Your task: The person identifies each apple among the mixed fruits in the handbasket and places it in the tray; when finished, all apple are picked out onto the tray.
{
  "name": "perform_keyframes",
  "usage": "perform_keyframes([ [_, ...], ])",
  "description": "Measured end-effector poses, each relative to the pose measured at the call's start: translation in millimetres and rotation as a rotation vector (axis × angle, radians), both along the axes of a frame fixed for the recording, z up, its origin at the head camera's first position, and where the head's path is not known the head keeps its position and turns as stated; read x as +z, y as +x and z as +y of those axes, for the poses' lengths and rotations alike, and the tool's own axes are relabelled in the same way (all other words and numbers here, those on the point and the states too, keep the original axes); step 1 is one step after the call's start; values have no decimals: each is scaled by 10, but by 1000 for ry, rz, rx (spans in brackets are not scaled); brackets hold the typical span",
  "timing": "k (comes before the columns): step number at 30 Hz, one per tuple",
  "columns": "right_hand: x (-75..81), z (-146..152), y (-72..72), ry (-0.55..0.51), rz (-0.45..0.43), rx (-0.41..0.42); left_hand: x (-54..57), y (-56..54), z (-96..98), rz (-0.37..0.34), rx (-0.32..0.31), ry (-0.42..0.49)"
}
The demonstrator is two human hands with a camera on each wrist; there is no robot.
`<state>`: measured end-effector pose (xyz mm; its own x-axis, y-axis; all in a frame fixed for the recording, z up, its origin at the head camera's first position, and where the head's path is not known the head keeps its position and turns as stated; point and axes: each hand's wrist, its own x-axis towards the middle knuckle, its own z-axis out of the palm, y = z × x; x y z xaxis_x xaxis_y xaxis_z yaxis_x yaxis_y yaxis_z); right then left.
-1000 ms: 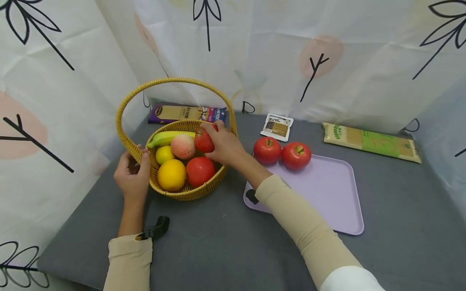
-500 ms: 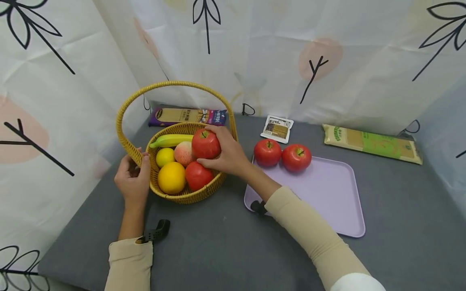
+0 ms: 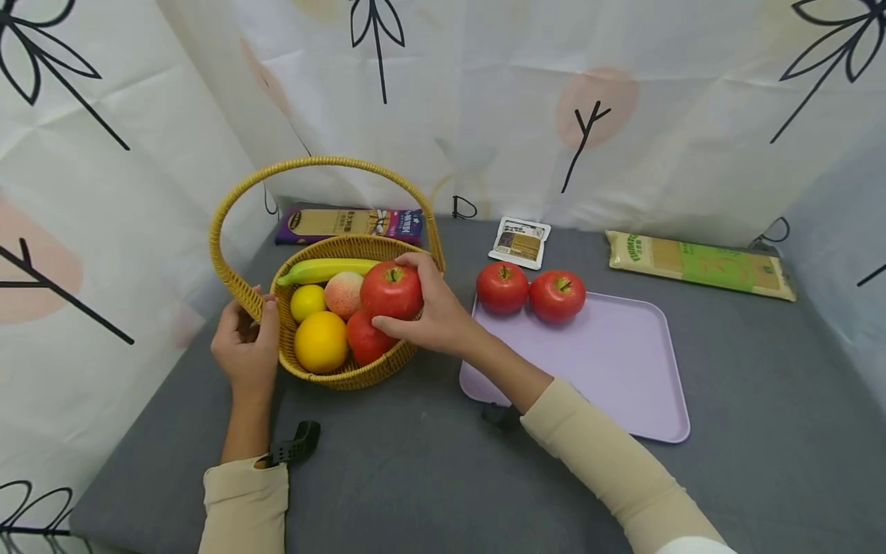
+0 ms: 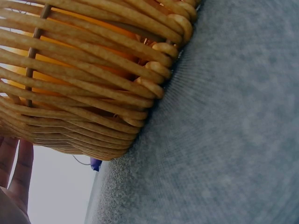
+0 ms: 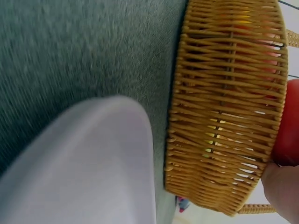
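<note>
My right hand point(image 3: 443, 312) grips a red apple point(image 3: 391, 290) over the right side of a yellow woven basket point(image 3: 360, 377). In the right wrist view the apple point(image 5: 288, 126) shows just above the basket's rim. My left hand point(image 3: 245, 338) holds the base of the basket's tall handle point(image 3: 238, 288) at the left. Inside the basket lie a banana point(image 3: 325, 270), a peach point(image 3: 343, 295), a lemon point(image 3: 308, 303), an orange point(image 3: 321, 342) and a second red fruit point(image 3: 367, 338), partly covered by the held apple and my thumb.
Right of the basket lies a lilac tray point(image 3: 623, 369) with two red apples point(image 3: 529, 292) at its far left corner. Behind are a purple noodle packet point(image 3: 346, 223), a small white packet point(image 3: 521, 242) and a green-and-tan packet point(image 3: 702, 264). A patterned curtain point(image 3: 484, 100) hangs beyond.
My right hand has lifted the apple from among the fruit and drawn it slightly toward me, over the second red fruit. My left hand stays on the handle.
</note>
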<state>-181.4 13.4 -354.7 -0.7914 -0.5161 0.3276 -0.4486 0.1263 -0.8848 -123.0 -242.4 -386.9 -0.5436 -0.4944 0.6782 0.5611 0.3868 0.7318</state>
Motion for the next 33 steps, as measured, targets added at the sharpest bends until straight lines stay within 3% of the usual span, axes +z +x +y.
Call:
perform_keyframes([
  [5,0,17,80,-8,3,32,-2,1,-3,4,2,-4],
  [22,22,64,207,89,134,88,8,4,-3,-6,16,-9],
  [33,50,95,275,92,184,84,9,12,2,-11,14,-10],
])
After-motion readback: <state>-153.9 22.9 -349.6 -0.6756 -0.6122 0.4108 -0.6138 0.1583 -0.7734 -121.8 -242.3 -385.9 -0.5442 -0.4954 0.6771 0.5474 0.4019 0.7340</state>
